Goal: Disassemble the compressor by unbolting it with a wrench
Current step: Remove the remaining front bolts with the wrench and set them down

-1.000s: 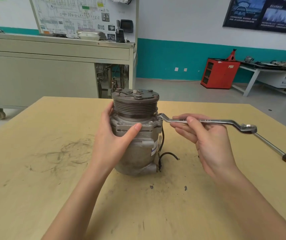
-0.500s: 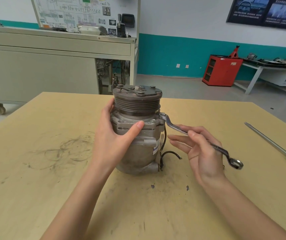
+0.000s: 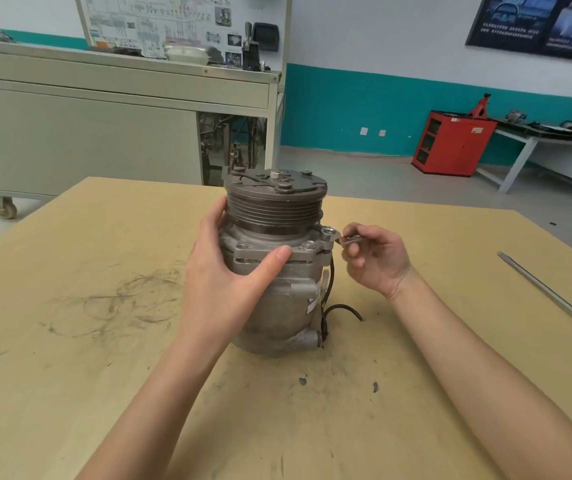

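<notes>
A broad tan wooden bench (image 3: 70, 375) filled the lower frame. At its centre stood the grey metal compressor (image 3: 284, 306), upright, grooved pulley on top. The left hand (image 3: 222, 285) gripped its housing, fingers curled behind and thumb across the front. Just right of it, the right hand (image 3: 378, 258) had its fingers pinched together. A long orange-handled screwdriver (image 3: 547, 292) lay at the right edge, well apart. In that pinch sat a silver ring wrench (image 3: 347, 240), ring end over a bolt on the right flange.

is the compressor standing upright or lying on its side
Upright. The compressor stands on its end on the table, pulley face on top, with the left hand gripping its side.
</notes>
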The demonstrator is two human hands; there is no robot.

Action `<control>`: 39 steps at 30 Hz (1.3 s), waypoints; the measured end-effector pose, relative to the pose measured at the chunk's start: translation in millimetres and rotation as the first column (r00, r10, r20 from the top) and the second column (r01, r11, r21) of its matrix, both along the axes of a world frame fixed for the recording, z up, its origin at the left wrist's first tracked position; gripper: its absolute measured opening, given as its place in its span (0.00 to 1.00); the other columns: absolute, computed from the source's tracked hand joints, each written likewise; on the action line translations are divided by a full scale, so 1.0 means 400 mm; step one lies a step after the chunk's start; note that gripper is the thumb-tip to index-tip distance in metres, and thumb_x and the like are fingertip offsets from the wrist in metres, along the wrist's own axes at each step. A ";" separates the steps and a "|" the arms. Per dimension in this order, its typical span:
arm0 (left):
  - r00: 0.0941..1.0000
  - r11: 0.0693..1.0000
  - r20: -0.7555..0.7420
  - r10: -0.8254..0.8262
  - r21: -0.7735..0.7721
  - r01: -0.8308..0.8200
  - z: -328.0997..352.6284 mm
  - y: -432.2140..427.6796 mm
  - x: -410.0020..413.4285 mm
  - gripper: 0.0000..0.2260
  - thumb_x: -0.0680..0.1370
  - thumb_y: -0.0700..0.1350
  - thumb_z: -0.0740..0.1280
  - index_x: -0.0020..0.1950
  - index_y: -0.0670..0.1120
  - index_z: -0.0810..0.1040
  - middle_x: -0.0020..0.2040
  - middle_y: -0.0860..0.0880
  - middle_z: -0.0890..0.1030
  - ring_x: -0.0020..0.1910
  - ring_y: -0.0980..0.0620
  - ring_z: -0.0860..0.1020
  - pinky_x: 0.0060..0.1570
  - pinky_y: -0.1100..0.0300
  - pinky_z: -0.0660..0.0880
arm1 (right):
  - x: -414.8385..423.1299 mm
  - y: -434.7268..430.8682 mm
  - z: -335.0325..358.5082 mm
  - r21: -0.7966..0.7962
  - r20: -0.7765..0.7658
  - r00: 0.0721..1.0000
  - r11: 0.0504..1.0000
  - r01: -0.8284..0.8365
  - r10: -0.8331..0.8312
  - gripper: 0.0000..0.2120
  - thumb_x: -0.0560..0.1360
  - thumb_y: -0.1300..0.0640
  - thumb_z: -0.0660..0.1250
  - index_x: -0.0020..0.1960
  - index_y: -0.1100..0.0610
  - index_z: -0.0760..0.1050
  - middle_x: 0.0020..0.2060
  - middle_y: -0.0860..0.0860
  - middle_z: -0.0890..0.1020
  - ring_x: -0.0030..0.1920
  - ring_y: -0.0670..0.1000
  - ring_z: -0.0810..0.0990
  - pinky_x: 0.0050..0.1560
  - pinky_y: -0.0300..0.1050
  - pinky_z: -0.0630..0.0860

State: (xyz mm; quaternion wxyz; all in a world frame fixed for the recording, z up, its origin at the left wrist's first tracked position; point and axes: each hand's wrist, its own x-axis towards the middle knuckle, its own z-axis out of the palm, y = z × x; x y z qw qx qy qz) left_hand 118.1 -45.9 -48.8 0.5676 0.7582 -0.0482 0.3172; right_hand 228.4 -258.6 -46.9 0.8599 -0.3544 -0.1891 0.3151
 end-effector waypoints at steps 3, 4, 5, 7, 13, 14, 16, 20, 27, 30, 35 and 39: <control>1.000 1.000 -0.010 0.007 -0.004 -0.007 -0.001 0.000 0.001 0.40 0.63 0.68 0.69 0.73 0.60 0.63 0.61 0.70 0.71 0.63 0.67 0.71 0.62 0.67 0.68 | -0.062 -0.035 0.061 -0.090 0.153 0.952 0.956 0.279 -0.263 0.09 0.64 0.58 0.76 0.41 0.63 0.84 0.31 0.55 0.84 0.30 0.48 0.83 0.31 0.35 0.79; 1.000 1.000 -0.011 0.013 0.000 -0.013 -0.002 0.000 0.001 0.40 0.63 0.68 0.69 0.73 0.60 0.63 0.61 0.71 0.71 0.63 0.67 0.71 0.62 0.67 0.68 | -0.086 -0.041 0.083 -0.098 0.207 0.903 0.910 0.403 -0.378 0.06 0.68 0.57 0.73 0.40 0.60 0.85 0.31 0.54 0.84 0.30 0.47 0.83 0.31 0.34 0.78; 1.000 1.000 -0.012 0.019 0.003 -0.019 -0.002 -0.001 0.002 0.40 0.63 0.68 0.69 0.73 0.60 0.63 0.61 0.71 0.71 0.63 0.67 0.71 0.62 0.66 0.69 | -0.111 -0.043 0.096 -0.108 0.280 0.830 0.843 0.527 -0.483 0.10 0.73 0.56 0.67 0.40 0.59 0.85 0.32 0.53 0.84 0.31 0.47 0.83 0.31 0.33 0.78; 1.000 1.000 -0.015 0.026 0.006 -0.026 -0.003 0.001 0.003 0.39 0.63 0.68 0.69 0.72 0.60 0.63 0.60 0.71 0.71 0.63 0.66 0.71 0.63 0.64 0.69 | -0.171 -0.030 0.108 -0.122 0.442 0.665 0.694 0.710 -0.602 0.18 0.78 0.52 0.60 0.42 0.58 0.85 0.35 0.55 0.85 0.35 0.51 0.85 0.33 0.35 0.78; 0.999 0.999 -0.027 0.037 0.018 -0.036 -0.003 0.002 0.001 0.40 0.64 0.68 0.69 0.73 0.60 0.62 0.64 0.64 0.72 0.65 0.61 0.71 0.67 0.53 0.70 | -0.311 0.036 0.102 -0.090 0.817 0.335 0.468 0.879 -0.470 0.11 0.77 0.54 0.63 0.54 0.58 0.79 0.42 0.52 0.86 0.42 0.51 0.85 0.42 0.41 0.81; 0.999 0.999 -0.033 0.035 0.018 -0.035 -0.002 0.002 0.001 0.40 0.64 0.68 0.69 0.73 0.59 0.63 0.65 0.62 0.73 0.66 0.60 0.71 0.67 0.51 0.70 | -0.319 0.036 0.108 -0.108 0.831 0.336 0.464 0.879 -0.444 0.09 0.77 0.58 0.64 0.55 0.58 0.79 0.42 0.52 0.86 0.43 0.51 0.85 0.45 0.42 0.81; 0.998 0.999 -0.046 0.033 0.017 -0.032 -0.002 0.003 0.001 0.41 0.64 0.68 0.69 0.74 0.58 0.62 0.67 0.59 0.73 0.67 0.57 0.71 0.67 0.48 0.70 | -0.327 0.025 0.127 -0.148 0.869 0.329 0.440 0.886 -0.370 0.09 0.76 0.62 0.66 0.55 0.56 0.80 0.43 0.50 0.86 0.45 0.48 0.85 0.48 0.41 0.80; 0.997 0.999 -0.073 0.030 0.016 -0.029 -0.003 0.004 0.002 0.42 0.63 0.69 0.68 0.75 0.59 0.61 0.68 0.58 0.72 0.68 0.54 0.71 0.67 0.46 0.70 | -0.327 -0.008 0.177 -0.284 0.942 0.320 0.274 0.919 -0.098 0.10 0.73 0.56 0.69 0.54 0.47 0.82 0.45 0.40 0.84 0.49 0.39 0.81 0.50 0.31 0.76; 0.996 0.999 -0.080 0.036 0.003 -0.036 -0.001 0.001 -0.003 0.41 0.63 0.68 0.68 0.74 0.59 0.62 0.67 0.60 0.73 0.68 0.53 0.70 0.67 0.46 0.69 | -0.322 0.017 0.218 -0.284 0.959 0.272 0.233 0.930 0.083 0.11 0.71 0.50 0.70 0.53 0.49 0.82 0.43 0.34 0.79 0.46 0.32 0.78 0.44 0.24 0.70; 0.996 0.999 -0.078 0.034 -0.003 -0.034 0.002 -0.001 -0.004 0.41 0.63 0.68 0.68 0.74 0.59 0.62 0.68 0.59 0.73 0.68 0.52 0.70 0.68 0.46 0.69 | -0.312 0.049 0.203 -0.144 0.988 0.152 0.275 0.951 -0.010 0.08 0.73 0.53 0.69 0.48 0.54 0.83 0.40 0.43 0.78 0.42 0.36 0.76 0.42 0.27 0.70; 0.996 1.000 -0.086 0.026 -0.002 -0.027 0.006 -0.001 -0.006 0.42 0.63 0.68 0.68 0.74 0.58 0.62 0.68 0.57 0.73 0.68 0.52 0.71 0.67 0.45 0.69 | -0.297 0.131 0.116 0.057 0.939 0.060 0.325 0.944 -0.338 0.13 0.79 0.53 0.60 0.38 0.57 0.76 0.40 0.56 0.78 0.46 0.44 0.79 0.50 0.35 0.74; 0.996 1.000 -0.087 0.023 0.009 -0.023 0.008 -0.001 -0.009 0.42 0.63 0.68 0.68 0.74 0.58 0.61 0.68 0.57 0.72 0.69 0.52 0.70 0.68 0.45 0.68 | -0.301 0.183 0.061 0.229 0.820 0.008 0.340 0.912 -0.573 0.16 0.80 0.50 0.56 0.38 0.56 0.72 0.32 0.61 0.77 0.40 0.55 0.79 0.50 0.40 0.75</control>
